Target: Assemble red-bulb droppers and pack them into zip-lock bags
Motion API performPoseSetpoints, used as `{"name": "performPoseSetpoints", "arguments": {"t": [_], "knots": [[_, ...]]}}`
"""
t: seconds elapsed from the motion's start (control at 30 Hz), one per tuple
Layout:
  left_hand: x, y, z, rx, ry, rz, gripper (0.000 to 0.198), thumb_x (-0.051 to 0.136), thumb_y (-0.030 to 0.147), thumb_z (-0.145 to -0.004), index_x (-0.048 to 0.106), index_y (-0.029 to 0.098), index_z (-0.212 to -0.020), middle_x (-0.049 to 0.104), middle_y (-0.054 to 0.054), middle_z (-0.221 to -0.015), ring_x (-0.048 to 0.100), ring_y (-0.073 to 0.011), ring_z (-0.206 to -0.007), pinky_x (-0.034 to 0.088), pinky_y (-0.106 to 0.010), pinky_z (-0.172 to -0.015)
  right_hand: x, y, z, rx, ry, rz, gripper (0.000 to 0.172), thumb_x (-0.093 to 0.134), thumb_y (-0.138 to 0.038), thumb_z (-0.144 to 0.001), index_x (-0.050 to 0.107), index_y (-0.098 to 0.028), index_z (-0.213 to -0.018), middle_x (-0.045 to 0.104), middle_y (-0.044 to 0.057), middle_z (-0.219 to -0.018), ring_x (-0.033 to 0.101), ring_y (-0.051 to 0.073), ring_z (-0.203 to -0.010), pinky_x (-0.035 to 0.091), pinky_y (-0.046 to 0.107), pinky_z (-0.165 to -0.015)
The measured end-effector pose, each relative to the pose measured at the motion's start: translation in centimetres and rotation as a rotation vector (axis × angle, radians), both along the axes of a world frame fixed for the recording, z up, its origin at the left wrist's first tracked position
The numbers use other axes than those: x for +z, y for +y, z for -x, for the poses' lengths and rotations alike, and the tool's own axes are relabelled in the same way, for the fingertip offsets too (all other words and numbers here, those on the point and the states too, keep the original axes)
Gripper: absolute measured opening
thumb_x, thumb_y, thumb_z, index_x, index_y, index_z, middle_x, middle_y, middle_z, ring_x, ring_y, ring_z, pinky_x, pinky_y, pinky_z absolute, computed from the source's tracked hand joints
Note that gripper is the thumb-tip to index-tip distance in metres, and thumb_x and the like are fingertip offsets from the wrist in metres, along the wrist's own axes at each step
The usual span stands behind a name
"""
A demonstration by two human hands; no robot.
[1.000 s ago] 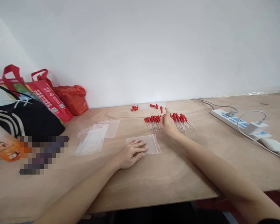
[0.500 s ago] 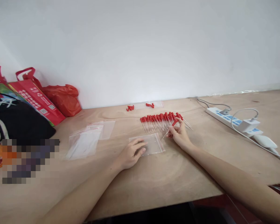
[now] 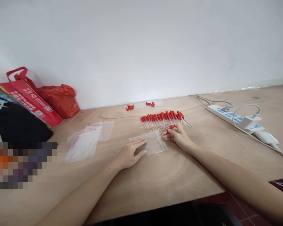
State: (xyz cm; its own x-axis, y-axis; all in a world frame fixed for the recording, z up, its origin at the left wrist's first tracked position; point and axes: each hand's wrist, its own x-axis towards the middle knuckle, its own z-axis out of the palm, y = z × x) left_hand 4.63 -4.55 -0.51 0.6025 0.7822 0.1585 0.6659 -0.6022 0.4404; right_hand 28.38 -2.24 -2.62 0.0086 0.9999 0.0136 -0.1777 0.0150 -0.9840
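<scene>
My left hand (image 3: 132,153) lies flat on a clear zip bag (image 3: 153,146), fingers stretched out and thumb apart, pressing its left part to the table. My right hand (image 3: 176,137) is closed on a dropper with a red rubber bulb (image 3: 171,127). The dropper's thin clear tube points left, its tip over the bag's right end by the red zip strip; whether it is inside the bag I cannot tell. Just behind the hands, a row of similar red-bulbed droppers (image 3: 162,116) lies side by side, tubes toward me.
Several flat zip bags (image 3: 85,144) lie on the left. Loose red bulbs (image 3: 130,107) and another clear bag (image 3: 139,105) are near the wall. A power strip (image 3: 235,118) with plugs and cables stands on the right. Red shopping bags (image 3: 30,99) and a black bag (image 3: 19,122) crowd the left.
My right hand has moved slightly left and down, bringing the dropper's tube from beside the bag to over its zip end. My left hand's fingers have flattened a little on the bag.
</scene>
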Motion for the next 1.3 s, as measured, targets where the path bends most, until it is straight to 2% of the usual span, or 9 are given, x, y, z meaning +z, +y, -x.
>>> {"name": "performPoseSetpoints", "arguments": {"t": [0.13, 0.27, 0.5, 0.73, 0.9, 0.97, 1.03, 1.13, 1.3], "knots": [[0.1, 0.1, 0.0, 0.01, -0.005, 0.036, 0.044, 0.049, 0.038, -0.079, 0.049, 0.018, -0.118, 0.044, -0.006, -0.128, 0.039, -0.0209, -0.12, 0.033, -0.04, -0.1, 0.4, 0.3, -1.3, 0.098, -0.15, 0.004, 0.026, 0.067, -0.027, -0.06, 0.046, -0.017, -0.073, 0.055, -0.004, -0.063, 0.051, 0.006, -0.045, 0.041, 0.02, -0.045], [0.0, 0.0, 0.0, 0.024, -0.007, 0.036, 0.049, 0.05, 0.038, -0.079, 0.044, 0.019, -0.123, 0.044, -0.005, -0.129, 0.039, -0.0209, -0.12, 0.032, -0.038, -0.1, 0.8, 0.5, -2.4, 0.299, -0.186, -0.051, 0.025, 0.071, -0.024, -0.055, 0.055, -0.014, -0.07, 0.057, -0.003, -0.061, 0.05, 0.005, -0.049, 0.042, 0.02, -0.05], [-0.3, 0.1, -0.1, 0.012, -0.008, 0.005, 0.05, 0.049, 0.037, -0.079, 0.041, 0.02, -0.125, 0.044, -0.004, -0.129, 0.039, -0.0201, -0.12, 0.032, -0.038, -0.101, 0.9, 0.8, -2.3, 0.375, -0.184, -0.014, 0.029, 0.075, -0.024, -0.049, 0.061, -0.014, -0.072, 0.061, -0.002, -0.063, 0.053, 0.007, -0.053, 0.043, 0.021, -0.05], [-0.3, 0.3, -0.4, -0.016, -0.03, -0.015, 0.048, 0.049, 0.037, -0.079, 0.042, 0.021, -0.124, 0.046, -0.004, -0.127, 0.041, -0.0204, -0.118, 0.034, -0.038, -0.099, 1.2, 0.4, -1.8, 0.49, -0.275, -0.043, 0.037, 0.064, -0.036, -0.065, 0.061, -0.014, -0.094, 0.057, -0.005, -0.058, 0.045, 0.004, -0.04, 0.039, 0.02, -0.044], [-0.3, 0.3, -0.4, -0.03, -0.045, -0.018, 0.044, 0.049, 0.036, -0.08, 0.046, 0.021, -0.121, 0.047, -0.005, -0.126, 0.04, -0.0215, -0.119, 0.033, -0.041, -0.099, 1.6, 0.4, -2.1, 0.377, -0.299, -0.167, 0.028, 0.067, -0.036, -0.063, 0.061, -0.016, -0.081, 0.058, -0.002, -0.071, 0.047, 0.004, -0.049, 0.039, 0.019, -0.046], [-0.3, 0.3, -0.4, -0.028, -0.032, -0.018, 0.043, 0.048, 0.036, -0.08, 0.047, 0.019, -0.12, 0.047, -0.006, -0.126, 0.039, -0.0213, -0.119, 0.033, -0.041, -0.099, 1.7, 0.3, -2.3, 0.402, -0.295, -0.198, 0.026, 0.068, -0.035, -0.063, 0.059, -0.015, -0.078, 0.058, 0.0, -0.076, 0.048, 0.004, -0.051, 0.038, 0.018, -0.046], [-0.2, 0.2, -0.5, -0.021, -0.016, -0.017, 0.044, 0.047, 0.035, -0.081, 0.047, 0.017, -0.12, 0.047, -0.007, -0.126, 0.039, -0.0209, -0.12, 0.033, -0.04, -0.099, 1.7, 0.1, -2.3, 0.49, -0.251, -0.154, 0.027, 0.065, -0.036, -0.066, 0.056, -0.016, -0.081, 0.058, -0.001, -0.068, 0.05, 0.006, -0.048, 0.039, 0.019, -0.044], [-0.2, 0.2, -0.6, -0.022, -0.014, -0.023, 0.043, 0.047, 0.035, -0.081, 0.047, 0.017, -0.12, 0.047, -0.007, -0.126, 0.04, -0.0205, -0.119, 0.034, -0.04, -0.099, 1.4, -0.4, -1.8, 0.603, -0.128, -0.078, 0.028, 0.063, -0.037, -0.069, 0.051, -0.016, -0.084, 0.059, -0.002, -0.063, 0.058, 0.01, -0.055, 0.047, 0.025, -0.055], [-0.3, 0.3, -0.5, -0.033, -0.04, -0.026, 0.042, 0.047, 0.035, -0.081, 0.048, 0.019, -0.12, 0.047, -0.006, -0.126, 0.041, -0.021, -0.119, 0.034, -0.041, -0.099, 1.1, -0.5, -0.9, 0.588, -0.052, -0.101, 0.029, 0.065, -0.035, -0.067, 0.051, -0.016, -0.082, 0.064, 0.002, -0.08, 0.061, 0.011, -0.074, 0.046, 0.031, -0.076]]}}
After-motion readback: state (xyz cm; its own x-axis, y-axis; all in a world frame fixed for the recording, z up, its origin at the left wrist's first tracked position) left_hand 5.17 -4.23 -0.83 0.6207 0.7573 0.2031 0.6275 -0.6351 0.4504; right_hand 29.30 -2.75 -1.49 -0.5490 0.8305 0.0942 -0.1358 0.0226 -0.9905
